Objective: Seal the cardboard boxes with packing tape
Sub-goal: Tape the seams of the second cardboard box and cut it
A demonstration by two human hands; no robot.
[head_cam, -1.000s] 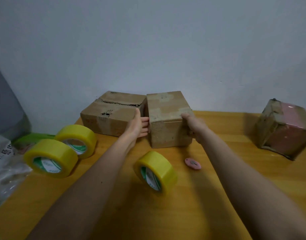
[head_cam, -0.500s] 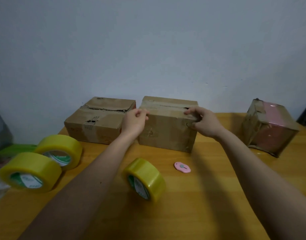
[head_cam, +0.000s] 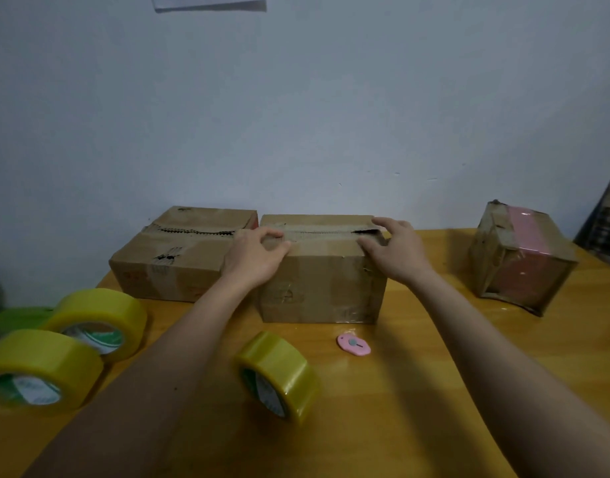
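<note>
Dim tabletop [head_cam: 434, 391]; box [head_cam: 324, 288] corners under both hands [head_cam: 255, 257].

matt cardboard box [head_cam: 322, 288]; glossy wooden table [head_cam: 417, 391]

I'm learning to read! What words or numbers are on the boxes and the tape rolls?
None can be read.
Tape roll cores: green and white labels, print too blurred.
Middle cardboard box, front: a faint stamped sign, unreadable.
Left cardboard box, front: faint reddish marks, unreadable.
Pink-wrapped box: no text shows.
Paper on the wall: no text shows.
</note>
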